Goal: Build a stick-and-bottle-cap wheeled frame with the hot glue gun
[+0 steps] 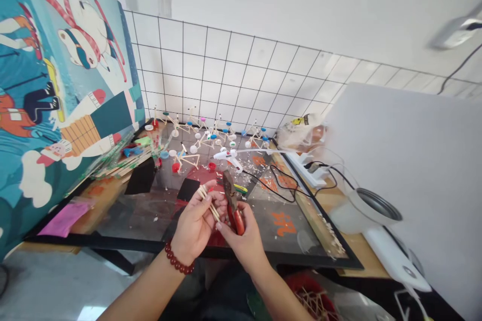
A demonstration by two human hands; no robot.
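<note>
The right hand (246, 241) is clasping pliers (232, 204) whose long axis is pointing away, slightly left, while the left hand (194, 223) is pinching sticks (214, 209) slanting far-left to near-right.

Room over near-left tabletop (130, 219) — glue gun (228, 156), black cord (263, 185) obstruct farther right.

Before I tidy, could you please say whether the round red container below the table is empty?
Not empty: pale wooden sticks lie crisscrossed inside the red container; how full it is, I cannot tell.
</note>
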